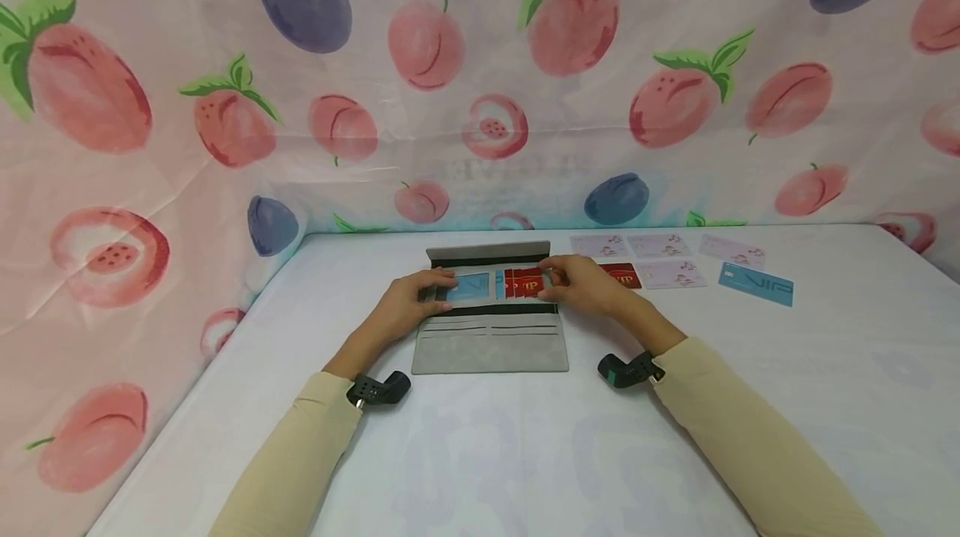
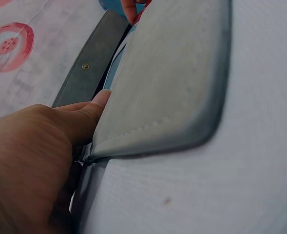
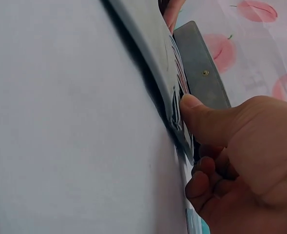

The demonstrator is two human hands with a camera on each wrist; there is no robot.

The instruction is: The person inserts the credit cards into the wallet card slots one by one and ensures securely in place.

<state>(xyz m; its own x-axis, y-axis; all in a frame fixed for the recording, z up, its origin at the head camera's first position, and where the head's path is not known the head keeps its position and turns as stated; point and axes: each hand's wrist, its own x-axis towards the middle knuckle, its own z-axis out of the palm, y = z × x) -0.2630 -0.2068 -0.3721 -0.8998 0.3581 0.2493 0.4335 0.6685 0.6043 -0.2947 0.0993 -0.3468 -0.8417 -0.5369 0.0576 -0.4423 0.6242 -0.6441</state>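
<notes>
The left hand (image 1: 408,301) rests on the left end of an open grey wallet (image 1: 489,343), its thumb pressed against the wallet's edge and its fingers laid over a blue card (image 1: 467,286) in the middle section. The right hand (image 1: 585,285) grips the right end of the same section, thumb on the edge and fingers curled beneath, beside a red card (image 1: 522,281) seated in the wallet. The wallet lies open and flat at the middle of the white table (image 1: 825,404), its empty slotted flap nearest the person and its narrow closing flap at the far side. To the right of the right hand, a second red card (image 1: 622,274) lies on the table. Farther right lie four pale pink cards (image 1: 670,273) in two rows, and a loose blue card (image 1: 755,283) lies rightmost. A peach and plum patterned cloth (image 1: 225,103) hangs behind and to the left.
</notes>
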